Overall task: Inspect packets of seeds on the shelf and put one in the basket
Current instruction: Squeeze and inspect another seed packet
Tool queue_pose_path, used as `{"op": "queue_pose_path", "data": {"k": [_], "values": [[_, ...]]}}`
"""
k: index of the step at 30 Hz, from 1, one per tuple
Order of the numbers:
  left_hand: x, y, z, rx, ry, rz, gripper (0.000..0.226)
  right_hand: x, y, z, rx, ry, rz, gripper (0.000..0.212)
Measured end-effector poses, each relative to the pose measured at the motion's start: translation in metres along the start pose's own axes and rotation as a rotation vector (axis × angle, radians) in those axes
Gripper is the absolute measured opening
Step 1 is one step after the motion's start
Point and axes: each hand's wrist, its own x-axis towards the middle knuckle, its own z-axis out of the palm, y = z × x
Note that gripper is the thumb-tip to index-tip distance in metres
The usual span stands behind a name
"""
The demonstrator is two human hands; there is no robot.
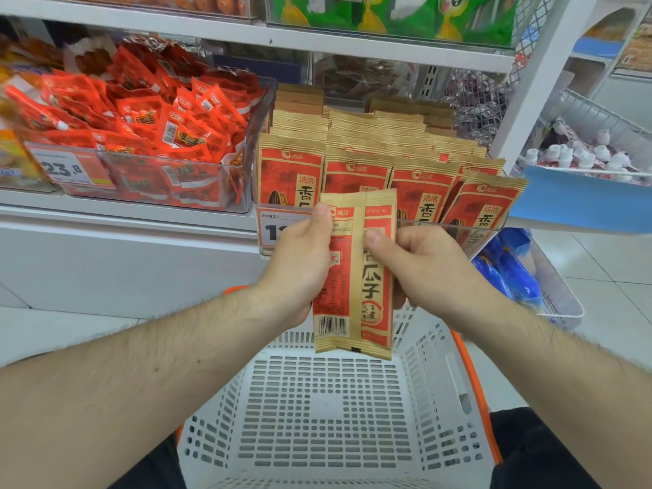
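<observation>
Upright, tan-and-red seed packet, barcode low.

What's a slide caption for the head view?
Both hands hold a seed packet upright above the white basket.

The scene is brightly and evenly lit from overhead, with a cool white cast and hardly any hard shadow; only soft shade lies under the white metal shelf board and beneath the forearms. Pale glare streaks the clear plastic bin of shiny red snack sachets left of the tan-and-red paper seed packet, and the glossy white floor tiles to its right reflect light. The packet's print is sharp at the centre. Towards the edges the wide lens bends straight lines, so the shelf upright leans, and the far-left goods are smeared and soft. The white perforated plastic basket below is crisp.
</observation>
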Motion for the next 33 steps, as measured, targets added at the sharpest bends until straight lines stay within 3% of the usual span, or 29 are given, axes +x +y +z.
{"op": "queue_pose_path", "data": {"k": [4,10,15,33], "values": [[-0.002,0.0,0.002,-0.006,-0.067,0.021,0.043,0.004,0.001,-0.004,0.141,0.059,0.006,0.06],[-0.003,0.005,0.0,-0.023,-0.082,-0.037,0.045,0.004,0.0,-0.004,0.214,-0.018,0.009,0.055],[-0.003,0.008,-0.002,-0.061,-0.052,-0.095,0.044,0.005,0.0,-0.01,0.139,-0.182,0.052,0.054],[-0.005,0.018,-0.001,-0.183,0.071,-0.278,0.043,0.003,0.003,-0.014,0.132,-0.381,-0.016,0.041]]}}
